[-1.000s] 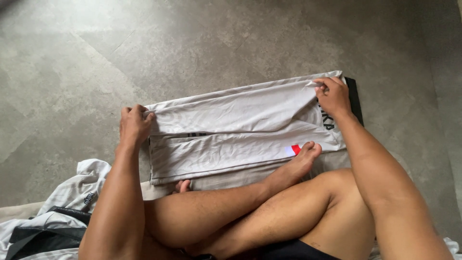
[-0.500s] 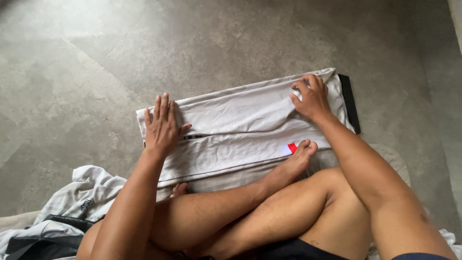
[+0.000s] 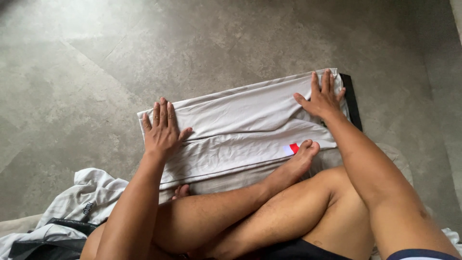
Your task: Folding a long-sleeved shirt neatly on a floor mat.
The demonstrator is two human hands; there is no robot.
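Note:
A light grey folded garment (image 3: 240, 130) lies flat on the grey stone floor in front of my crossed legs. My left hand (image 3: 162, 129) rests flat on its left end, fingers spread and pointing away from me. My right hand (image 3: 322, 98) presses flat on its right end, fingers apart, beside a black waistband edge (image 3: 352, 101). A small red and white patch (image 3: 290, 149) shows on the cloth next to my toes (image 3: 308, 147). Neither hand holds anything.
A pile of crumpled white and black clothes (image 3: 72, 212) lies at the lower left by my knee. My crossed bare legs (image 3: 250, 212) fill the lower middle. The grey tiled floor (image 3: 96, 62) stretches beyond the garment.
Both hands went from gripping the garment's ends to lying flat on it with fingers spread. The left hand slid inward onto the cloth; the right hand moved back toward the right edge.

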